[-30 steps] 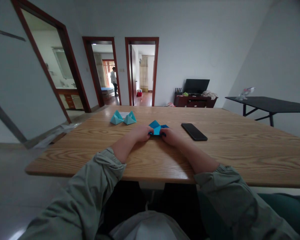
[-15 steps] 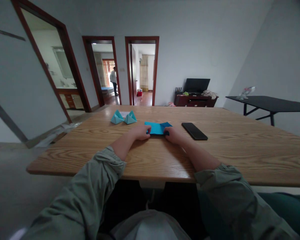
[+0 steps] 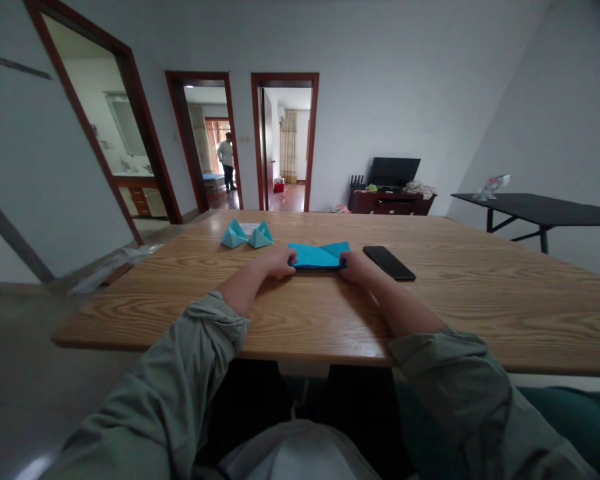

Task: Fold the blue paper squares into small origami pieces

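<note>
A sheet of bright blue paper [image 3: 316, 256], folded along its near edge, is held between my two hands just over the tabletop. My left hand [image 3: 280, 262] pinches its left end, fingers closed. At the right end, my right hand [image 3: 356, 265] grips the near corner with bent fingers. A raised flap shows on the paper's right half. The fingertips under the near edge are partly hidden. Farther left stand two light-blue folded paper shapes [image 3: 235, 235], side by side with pointed tips up.
The wooden table [image 3: 300, 320] carries a black phone [image 3: 389, 263] close to my right hand. Behind the folded shapes lies a pale sheet [image 3: 250, 228]. A black side table [image 3: 545, 208] stands at right. One person [image 3: 227, 162] is in the far doorway.
My right hand has shifted right and my left slightly left, so the blue paper spans wider between them. Its right flap looks more opened out. The distant person has moved slightly.
</note>
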`<state>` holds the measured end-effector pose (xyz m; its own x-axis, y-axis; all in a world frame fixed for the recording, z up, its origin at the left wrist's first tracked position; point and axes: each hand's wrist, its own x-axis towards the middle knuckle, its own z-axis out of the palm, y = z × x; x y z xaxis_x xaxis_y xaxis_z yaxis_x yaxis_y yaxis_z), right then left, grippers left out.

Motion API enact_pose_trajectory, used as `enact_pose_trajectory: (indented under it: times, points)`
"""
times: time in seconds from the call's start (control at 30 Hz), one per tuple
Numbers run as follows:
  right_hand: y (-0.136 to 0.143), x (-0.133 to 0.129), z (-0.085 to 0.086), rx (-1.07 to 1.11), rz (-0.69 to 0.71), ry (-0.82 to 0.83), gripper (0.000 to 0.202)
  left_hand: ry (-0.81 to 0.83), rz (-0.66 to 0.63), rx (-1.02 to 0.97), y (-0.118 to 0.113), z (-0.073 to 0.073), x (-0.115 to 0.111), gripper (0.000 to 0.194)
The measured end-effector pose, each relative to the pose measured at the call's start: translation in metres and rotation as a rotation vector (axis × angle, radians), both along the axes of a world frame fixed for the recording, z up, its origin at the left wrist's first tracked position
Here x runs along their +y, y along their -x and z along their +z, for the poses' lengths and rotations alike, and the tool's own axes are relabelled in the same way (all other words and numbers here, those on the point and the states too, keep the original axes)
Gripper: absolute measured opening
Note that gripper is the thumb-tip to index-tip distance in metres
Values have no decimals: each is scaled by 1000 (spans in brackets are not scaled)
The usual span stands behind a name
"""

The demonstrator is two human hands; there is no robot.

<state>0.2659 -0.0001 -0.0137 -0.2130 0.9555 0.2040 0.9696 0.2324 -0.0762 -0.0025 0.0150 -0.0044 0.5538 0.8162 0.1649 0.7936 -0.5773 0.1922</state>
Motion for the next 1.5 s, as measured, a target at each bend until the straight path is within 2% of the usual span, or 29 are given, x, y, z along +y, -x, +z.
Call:
enact_pose_trajectory:
  times: [0.23,0.47,0.7,0.87,1.03,1.13,1.3,1.5]
  points:
    - [-15,-2,4,41,28,-20,14,21,-37,-64,9,-5,8,12]
    - [-17,-4,0,92,64,-56,36,84,-36,-313,15,-13,16,16]
    - [-15,-3,-1,41,47,-90,28,152,-6,-476,14,-13,15,19]
    - [-17,-4,-2,123,48,-110,42,185,32,-567,17,-15,22,17]
    - [-13,-2,-5,178,170,-139,60,186,106,-664,20,-15,28,17]
    - [-11,-2,-5,147,199,-182,57,224,116,-744,21,-15,29,18]
    - [-9,-1,-7,94,170,-197,51,267,117,-835,21,-16,32,20]
    - [-6,-1,-9,85,191,-200,56,194,139,-891,21,-9,26,17]
